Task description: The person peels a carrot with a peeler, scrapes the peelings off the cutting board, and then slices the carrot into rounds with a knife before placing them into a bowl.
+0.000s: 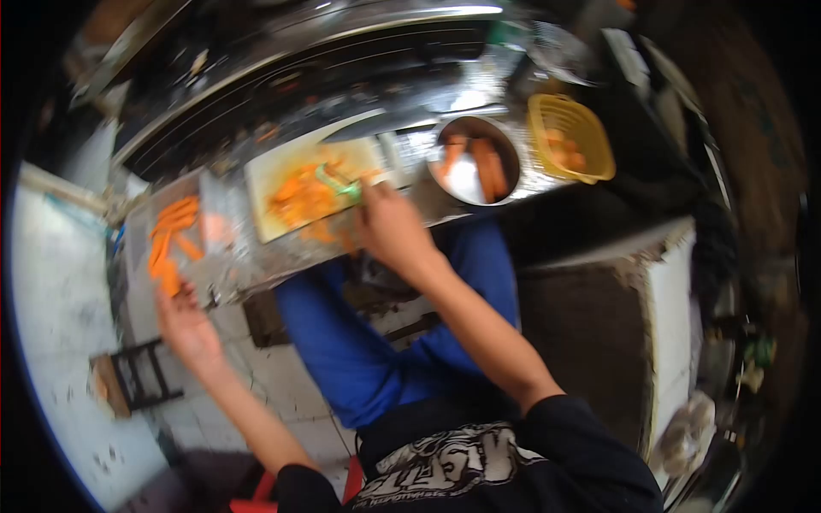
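My left hand (190,329) is at the lower left, its fingers closed around the end of a peeled carrot (170,280) at the edge of a clear plastic tub (137,248). Several peeled carrots (175,218) lie in that tub. My right hand (395,227) is closed on a green peeler (336,182), blurred, over the near right side of a white cutting board (261,192). Orange peelings (299,198) are heaped on the board, and some have spilled past its near edge. A knife (363,126) lies along the board's far edge.
Right of the board stands a round metal pot (516,158) with several carrots inside. Beside it is a yellow basket (590,137) holding small orange-brown round things. A stove (299,81) runs behind the counter. My knees are under the counter's front edge.
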